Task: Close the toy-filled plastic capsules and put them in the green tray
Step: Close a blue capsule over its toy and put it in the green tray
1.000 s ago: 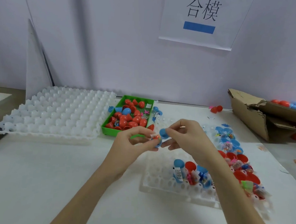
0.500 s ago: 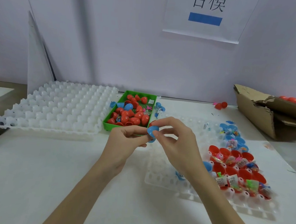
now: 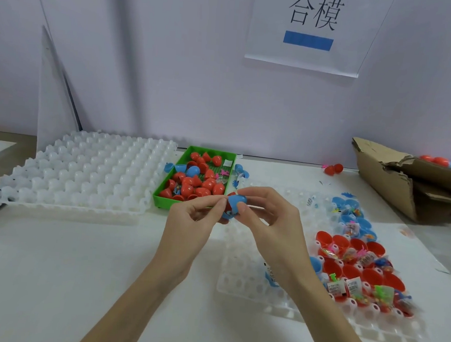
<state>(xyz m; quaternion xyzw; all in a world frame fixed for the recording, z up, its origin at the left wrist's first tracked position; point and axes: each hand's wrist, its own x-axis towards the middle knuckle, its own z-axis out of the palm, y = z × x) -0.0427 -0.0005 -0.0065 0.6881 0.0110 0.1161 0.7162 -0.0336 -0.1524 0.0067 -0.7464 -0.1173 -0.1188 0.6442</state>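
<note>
Blue plastic capsule, egg-shaped with a red half showing at its far edge, sits pinched between both hands above the table, just at the near right corner of the green plastic tray. The left hand has its grip closed on the capsule's left side with thumb and forefinger; the right hand likewise pinches it from the 3 o'clock side. The halves look pressed together, though whether the seam has fully seated cannot be told.

Likely risks: a toy wrapper caught in the seam would keep the halves from closing, and uneven fingertip pressure could pop the capsule sideways onto the clear dimpled holder below. Open filled red capsule halves wait at 4 o'clock; closed ones already lie in the tray at 11 o'clock.
</note>
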